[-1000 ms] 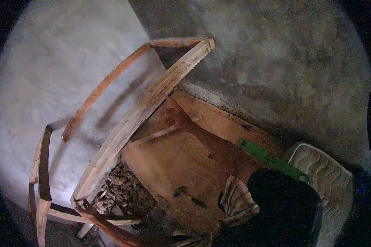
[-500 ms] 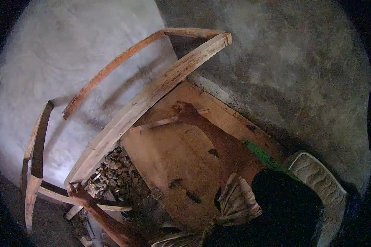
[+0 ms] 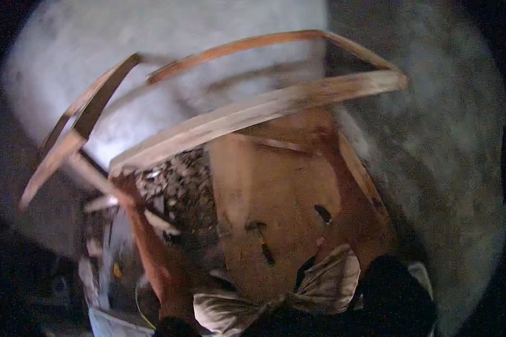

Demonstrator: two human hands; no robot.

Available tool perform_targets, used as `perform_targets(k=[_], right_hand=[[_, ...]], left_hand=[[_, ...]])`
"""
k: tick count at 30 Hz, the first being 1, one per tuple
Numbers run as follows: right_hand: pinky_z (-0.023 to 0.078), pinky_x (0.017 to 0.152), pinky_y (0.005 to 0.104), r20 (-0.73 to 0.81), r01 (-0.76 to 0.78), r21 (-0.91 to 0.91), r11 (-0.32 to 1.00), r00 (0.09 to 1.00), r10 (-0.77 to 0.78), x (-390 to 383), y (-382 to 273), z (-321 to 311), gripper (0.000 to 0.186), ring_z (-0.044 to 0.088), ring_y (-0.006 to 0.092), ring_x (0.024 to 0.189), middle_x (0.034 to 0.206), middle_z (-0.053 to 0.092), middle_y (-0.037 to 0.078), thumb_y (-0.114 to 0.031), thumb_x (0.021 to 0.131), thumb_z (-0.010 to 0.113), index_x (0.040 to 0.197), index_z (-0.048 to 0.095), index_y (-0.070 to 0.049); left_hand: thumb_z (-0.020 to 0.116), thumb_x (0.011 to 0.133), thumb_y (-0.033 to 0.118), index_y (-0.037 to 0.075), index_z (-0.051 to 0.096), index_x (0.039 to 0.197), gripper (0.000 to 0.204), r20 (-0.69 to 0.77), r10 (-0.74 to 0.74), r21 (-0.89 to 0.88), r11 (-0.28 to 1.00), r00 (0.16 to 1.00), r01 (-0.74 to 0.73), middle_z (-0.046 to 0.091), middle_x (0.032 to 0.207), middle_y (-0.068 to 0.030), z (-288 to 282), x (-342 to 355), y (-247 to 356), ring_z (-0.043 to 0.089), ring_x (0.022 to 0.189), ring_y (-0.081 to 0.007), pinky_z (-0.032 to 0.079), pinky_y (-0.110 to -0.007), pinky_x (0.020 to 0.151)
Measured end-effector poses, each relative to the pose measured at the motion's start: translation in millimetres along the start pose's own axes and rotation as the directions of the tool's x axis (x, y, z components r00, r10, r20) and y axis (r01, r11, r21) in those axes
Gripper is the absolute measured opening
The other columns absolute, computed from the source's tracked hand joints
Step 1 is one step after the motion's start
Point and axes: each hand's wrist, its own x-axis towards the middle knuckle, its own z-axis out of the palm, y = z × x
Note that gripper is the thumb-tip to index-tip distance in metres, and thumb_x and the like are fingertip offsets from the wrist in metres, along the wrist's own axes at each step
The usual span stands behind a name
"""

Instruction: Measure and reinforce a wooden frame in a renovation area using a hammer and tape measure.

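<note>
A long pale timber beam [image 3: 219,123] of a bent-cornered wooden frame stretches across the view. My left hand [image 3: 123,188] grips its left end, though motion blurs the fingers. My right hand [image 3: 326,140] is beside a thin wooden strip [image 3: 275,144], below the beam's right half; blur hides its fingers. A brown plywood board [image 3: 264,196] lies beneath, with a hammer [image 3: 263,241] on it. Narrower timbers [image 3: 236,42] form the rest of the frame at the back and left.
Pale concrete [image 3: 253,17] rises behind the frame and darker grey concrete [image 3: 444,157] is at the right. Rubble [image 3: 183,180] lies left of the board. Pale, blurred clutter [image 3: 98,281] is at lower left, and a partly hidden white padded item [image 3: 421,275] is at lower right.
The view has turned, so the frame now appears more level and higher. My left hand has come onto the beam's left end and moved up in the picture with it.
</note>
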Motion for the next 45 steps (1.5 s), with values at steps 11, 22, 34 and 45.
perform_targets(k=[11, 22, 34, 45], right_hand=[[0.050, 0.048, 0.0282, -0.167, 0.271, -0.194, 0.943, 0.938, -0.304, -170.0, 46.4, -16.2, 0.076, 0.058, 0.0154, 0.054, 0.094, 0.055, 0.012, -0.041, 0.086, 0.050, 0.138, -0.001, -0.018], [0.050, 0.063, 0.0327, -0.122, 0.368, -0.576, 0.729, 0.844, -0.523, -167.2, 80.9, -15.8, 0.037, 0.057, 0.0210, 0.075, 0.102, 0.050, 0.011, -0.021, 0.084, 0.055, 0.114, 0.042, -0.005], [0.050, 0.057, 0.0311, -0.189, 0.103, -0.202, 0.974, 0.972, -0.141, -178.0, 50.8, -30.7, 0.043, 0.057, 0.0199, 0.062, 0.100, 0.050, 0.012, -0.030, 0.087, 0.049, 0.119, 0.034, -0.006], [0.053, 0.054, 0.0315, -0.108, 0.057, 0.132, 0.990, 0.993, -0.043, -168.3, 39.6, -10.1, 0.061, 0.062, 0.0196, 0.062, 0.100, 0.056, 0.012, -0.043, 0.088, 0.043, 0.133, 0.020, -0.009]], left_hand=[[0.058, 0.075, -0.002, 0.006, 0.030, 0.121, 0.055, -0.428, -0.109, 0.054, 0.988, 0.897, 0.146, 0.041, 0.116, -0.0101, 57.1, 8.3, 108.6, 0.050, 0.103, -0.0272, 0.044, -0.038, 0.083], [0.053, 0.081, 0.043, -0.004, 0.034, 0.127, 0.068, 0.301, -0.048, 0.713, 0.674, 0.953, -0.191, 0.045, 0.122, -0.0162, -50.3, 12.2, 74.9, 0.046, 0.109, -0.0269, 0.036, -0.041, 0.096], [0.040, 0.091, 0.022, -0.004, 0.043, 0.120, 0.040, -0.118, -0.235, 0.309, 0.915, 0.965, 0.261, 0.046, 0.120, -0.0153, -30.5, 11.8, 83.5, 0.047, 0.104, -0.0255, 0.039, -0.037, 0.092], [0.035, 0.092, 0.033, 0.003, 0.042, 0.118, 0.040, -0.234, -0.283, 0.331, 0.876, 0.930, 0.350, 0.049, 0.115, -0.0148, 1.8, 14.3, 114.6, 0.048, 0.102, -0.0237, 0.040, -0.035, 0.086]])
